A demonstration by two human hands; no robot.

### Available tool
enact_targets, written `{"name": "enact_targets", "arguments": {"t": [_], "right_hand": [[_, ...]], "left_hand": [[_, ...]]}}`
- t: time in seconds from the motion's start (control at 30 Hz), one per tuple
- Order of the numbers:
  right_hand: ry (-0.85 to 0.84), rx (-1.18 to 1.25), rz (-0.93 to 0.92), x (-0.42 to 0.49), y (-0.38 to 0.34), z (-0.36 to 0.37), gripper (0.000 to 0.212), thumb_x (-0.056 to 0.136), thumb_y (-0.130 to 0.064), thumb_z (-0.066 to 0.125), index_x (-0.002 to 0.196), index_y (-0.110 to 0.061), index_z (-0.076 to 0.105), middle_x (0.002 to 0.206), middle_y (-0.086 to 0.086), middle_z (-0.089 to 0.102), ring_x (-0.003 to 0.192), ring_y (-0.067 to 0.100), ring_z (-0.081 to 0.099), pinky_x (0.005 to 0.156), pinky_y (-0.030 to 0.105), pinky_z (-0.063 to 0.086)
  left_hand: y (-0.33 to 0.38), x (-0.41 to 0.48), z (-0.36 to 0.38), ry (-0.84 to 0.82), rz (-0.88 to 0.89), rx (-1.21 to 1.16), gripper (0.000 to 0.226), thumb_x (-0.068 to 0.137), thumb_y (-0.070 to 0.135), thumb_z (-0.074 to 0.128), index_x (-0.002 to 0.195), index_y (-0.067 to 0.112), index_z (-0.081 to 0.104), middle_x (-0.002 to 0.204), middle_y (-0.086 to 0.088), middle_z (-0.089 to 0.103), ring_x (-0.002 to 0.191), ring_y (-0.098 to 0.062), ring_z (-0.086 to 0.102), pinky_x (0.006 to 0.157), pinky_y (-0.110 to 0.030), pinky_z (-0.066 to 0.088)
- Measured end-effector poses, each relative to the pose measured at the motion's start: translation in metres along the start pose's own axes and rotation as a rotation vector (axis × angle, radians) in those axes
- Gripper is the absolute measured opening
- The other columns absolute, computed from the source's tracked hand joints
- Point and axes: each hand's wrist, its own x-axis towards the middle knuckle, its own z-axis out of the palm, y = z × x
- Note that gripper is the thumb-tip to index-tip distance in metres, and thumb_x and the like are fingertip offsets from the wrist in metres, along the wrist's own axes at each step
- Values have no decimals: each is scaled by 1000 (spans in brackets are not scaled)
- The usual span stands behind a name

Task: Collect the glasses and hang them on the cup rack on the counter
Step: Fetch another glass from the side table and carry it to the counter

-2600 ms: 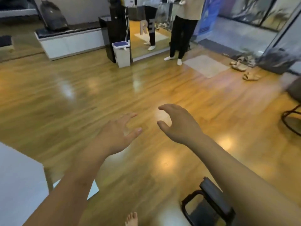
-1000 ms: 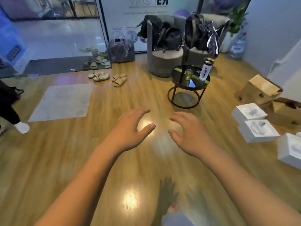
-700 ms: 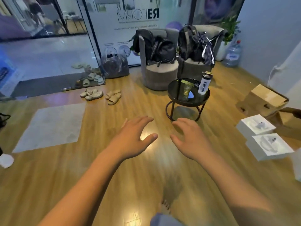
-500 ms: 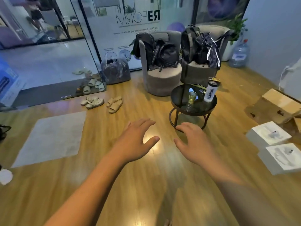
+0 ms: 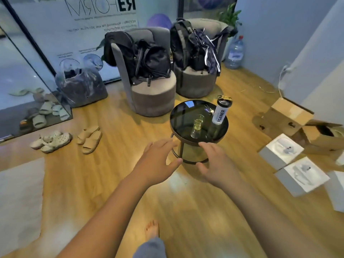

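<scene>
Your left hand (image 5: 155, 162) and right hand (image 5: 218, 164) hover empty, fingers spread, just short of the desk's (image 5: 177, 116) near edge. The glass (image 5: 197, 125) stands mid-desk beyond them, beside a bottle (image 5: 221, 112).

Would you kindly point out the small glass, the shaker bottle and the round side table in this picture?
small glass (image 5: 197, 125), head view, on its yellowish body.
shaker bottle (image 5: 220, 113), head view, on the white label.
round side table (image 5: 179, 116), head view, on a bare part of its dark top.
</scene>
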Motion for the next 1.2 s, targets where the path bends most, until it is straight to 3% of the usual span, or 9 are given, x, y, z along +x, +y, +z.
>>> {"name": "enact_targets", "arguments": {"t": [0.17, 0.33, 0.5, 0.7, 0.97, 1.2], "right_hand": [[-12, 16, 153, 85, -7, -3, 75, 88, -36, 63, 153, -30, 26, 155, -6, 34, 140, 15, 35, 106, 37, 44], [-29, -12, 249, 154, 2, 2, 75, 89, -37, 62, 153, -30, 23, 157, -8, 31, 140, 15, 34, 100, 36, 46], [-16, 23, 316, 234, 41, 17, 81, 85, -36, 66, 153, -28, 22, 156, -6, 31, 140, 17, 36, 98, 37, 50], [-98, 19, 414, 332, 92, 49, 97, 83, -42, 69, 155, -31, 5, 163, -2, 18, 146, 21, 27, 92, 40, 54], [-187, 4, 576, 418, 150, 94, 114, 79, -45, 73, 155, -31, -10, 166, 0, 5, 149, 22, 21, 91, 37, 54], [-204, 70, 713, 473, 211, 175, 118, 77, -46, 74, 154, -29, -14, 166, 1, 7, 150, 21, 20, 98, 36, 48]], "left_hand": [[-46, 102, -30, -91, 97, 13, 53, 93, 44, 60, 140, 25, 47, 149, 6, 46, 138, -15, 36, 116, -42, 28], [-72, 193, -33, -176, 187, 31, 51, 92, 42, 60, 139, 25, 49, 148, 6, 46, 140, -16, 36, 114, -44, 32], [-97, 280, -18, -228, 180, 56, 55, 92, 41, 62, 142, 25, 46, 154, 5, 40, 145, -17, 29, 118, -42, 24], [-120, 389, 8, -302, 165, 87, 70, 89, 36, 69, 148, 27, 34, 160, 5, 30, 148, -19, 23, 115, -37, 28], [-147, 520, 81, -519, 174, 135, 96, 82, 37, 76, 155, 22, 15, 165, 0, 16, 148, -21, 23, 114, -37, 34], [-178, 620, 205, -681, 246, 125, 105, 79, 27, 78, 156, 24, 6, 165, 0, 15, 148, -22, 23, 113, -37, 34]]}}
